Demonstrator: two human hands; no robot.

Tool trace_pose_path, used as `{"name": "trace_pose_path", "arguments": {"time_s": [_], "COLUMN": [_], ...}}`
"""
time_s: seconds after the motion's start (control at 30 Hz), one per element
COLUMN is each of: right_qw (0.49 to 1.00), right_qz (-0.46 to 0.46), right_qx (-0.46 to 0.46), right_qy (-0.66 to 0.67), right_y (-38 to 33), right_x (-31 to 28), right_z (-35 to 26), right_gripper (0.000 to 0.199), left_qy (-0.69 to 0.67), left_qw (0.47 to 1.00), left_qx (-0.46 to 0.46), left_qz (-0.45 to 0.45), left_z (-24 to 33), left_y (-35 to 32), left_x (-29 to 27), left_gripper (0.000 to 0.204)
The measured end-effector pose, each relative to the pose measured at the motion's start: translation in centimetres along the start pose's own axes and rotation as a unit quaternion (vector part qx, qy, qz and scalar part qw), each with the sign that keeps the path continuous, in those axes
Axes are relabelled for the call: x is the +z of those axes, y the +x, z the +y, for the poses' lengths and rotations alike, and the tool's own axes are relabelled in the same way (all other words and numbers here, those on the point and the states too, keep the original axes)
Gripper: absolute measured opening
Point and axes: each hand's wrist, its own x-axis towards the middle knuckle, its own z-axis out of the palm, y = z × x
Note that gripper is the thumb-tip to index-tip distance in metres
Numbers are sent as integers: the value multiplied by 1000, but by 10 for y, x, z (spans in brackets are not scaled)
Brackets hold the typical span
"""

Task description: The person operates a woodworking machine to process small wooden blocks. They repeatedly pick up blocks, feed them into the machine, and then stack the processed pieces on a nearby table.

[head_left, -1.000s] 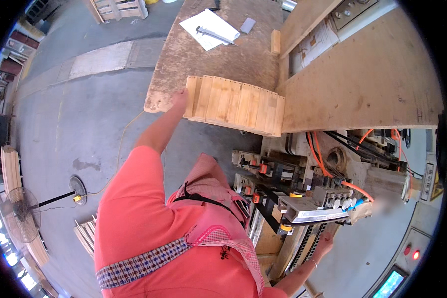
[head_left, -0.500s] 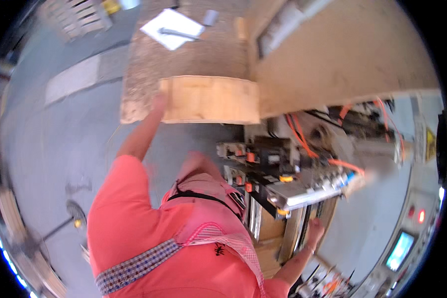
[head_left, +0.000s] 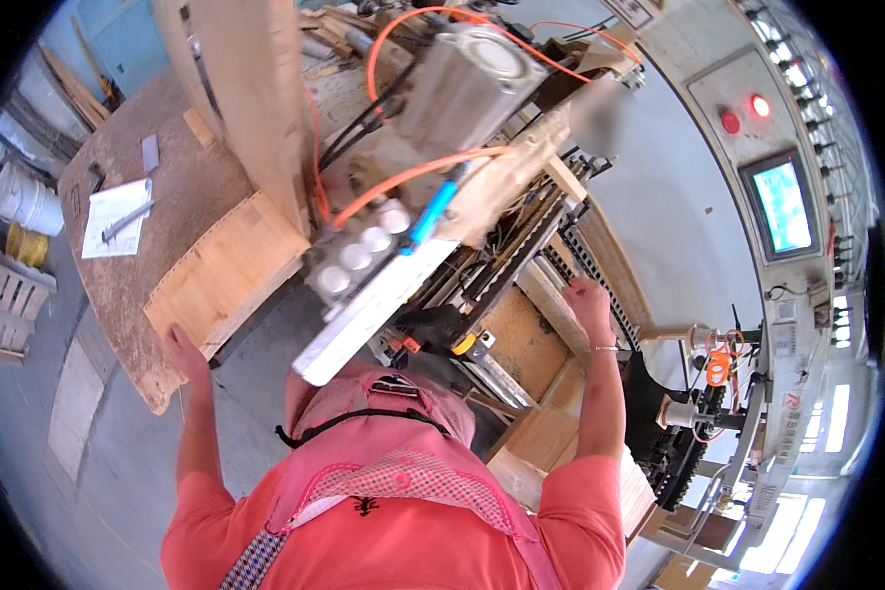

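My left hand (head_left: 185, 352) is at the near left end of a pale wooden board (head_left: 228, 273), fingers closed at its corner. The board lies across the edge of a brown worktable (head_left: 118, 315), partly overhanging the floor. My right hand (head_left: 588, 303) is out over the machine's frame, beside a black slotted rail (head_left: 605, 270). Its fingers are curled closed; whatever they hold, if anything, is hidden.
A metal cylinder (head_left: 472, 79) with orange hoses and a white bar (head_left: 374, 310) stand between my arms. A control panel screen (head_left: 782, 206) is at the right. Paper (head_left: 116, 221) with a grey tool (head_left: 128, 220) lies on the table; a white bucket (head_left: 28, 197) stands beyond.
My view has swung to the right, so the table and board now appear farther left and the machine fills the middle. My left hand stays at the board's end; my right stays over the machine.
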Motion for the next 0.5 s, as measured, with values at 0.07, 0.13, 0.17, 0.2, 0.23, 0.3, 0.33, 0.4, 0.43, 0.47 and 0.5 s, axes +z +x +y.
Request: {"name": "trace_pose_path", "arguments": {"time_s": [0.07, 0.13, 0.17, 0.2, 0.23, 0.3, 0.33, 0.4, 0.43, 0.47, 0.5], "right_qw": [999, 995, 995, 995, 994, 991, 988, 988, 987, 989, 991], "right_qz": [24, 66, 57, 48, 39, 76, 92, 105, 111, 95, 78], "right_qx": [-41, -73, -81, -92, -100, -111, -117, -116, -112, -109, -106], "right_qy": [5, 6, 1, -2, -6, 19, 33, 1, -11, -17, -22], "right_y": [27, 59, 78, 97, 115, 154, 172, 201, 212, 223, 232], "right_x": [-4, 0, -2, -5, -5, 6, 13, 16, 17, 18, 20], "right_z": [7, 21, 23, 19, 19, 36, 42, 33, 30, 28, 27], "right_gripper": [23, 22, 24, 25, 27, 30, 31, 36, 38, 39, 39], "left_qy": [-68, -195, -199, -27, -81, -159, -181, -171, -129, -109, -86], "left_qw": [994, 966, 955, 949, 932, 888, 868, 838, 819, 815, 810], "left_qx": [2, 12, 36, -6, 47, 139, 176, 310, 359, 376, 391], "left_qz": [-85, -173, -218, -315, -351, -408, -428, -414, -428, -428, -428], "left_z": [37, 66, 108, 140, 179, 246, 272, 322, 340, 351, 356], "left_y": [-65, -135, -167, -182, -200, -233, -246, -264, -269, -276, -282], "left_x": [4, 27, 33, 42, 52, 89, 109, 140, 154, 169, 182], "left_gripper": [30, 26, 23, 16, 15, 19, 23, 26, 33, 37, 41]}}
